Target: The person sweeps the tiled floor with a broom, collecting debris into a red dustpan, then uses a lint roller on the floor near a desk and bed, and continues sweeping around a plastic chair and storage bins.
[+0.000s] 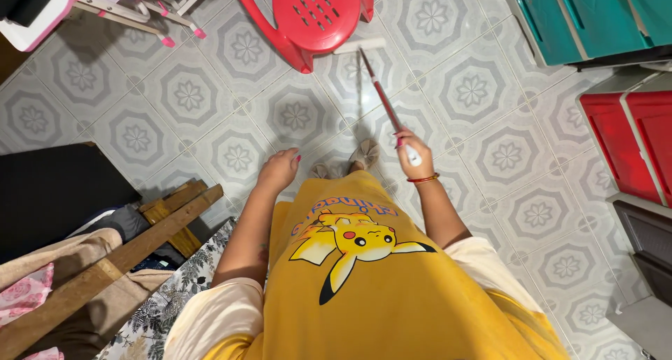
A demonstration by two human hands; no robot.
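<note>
Red mop handle (378, 87) in right hand (409, 148), beside red chair (311, 13).

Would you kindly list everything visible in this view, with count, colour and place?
mop: one, red handle with a pale head, on the floor by the chair
chair: one, red plastic, top centre
tiled floor: grey with flower patterns, throughout
drawer units: teal at top right, red at right
wooden frame: one, brown, lower left
pink-trimmed rack: one, top left
floral cloth: one, black and white, bottom left
yellow shirt: one, with a cartoon print, bottom centre
slippers: two, beige, on the feet, centre
left hand: empty, open, above the floor
right hand: closed around the mop handle, red bangle at the wrist
</note>
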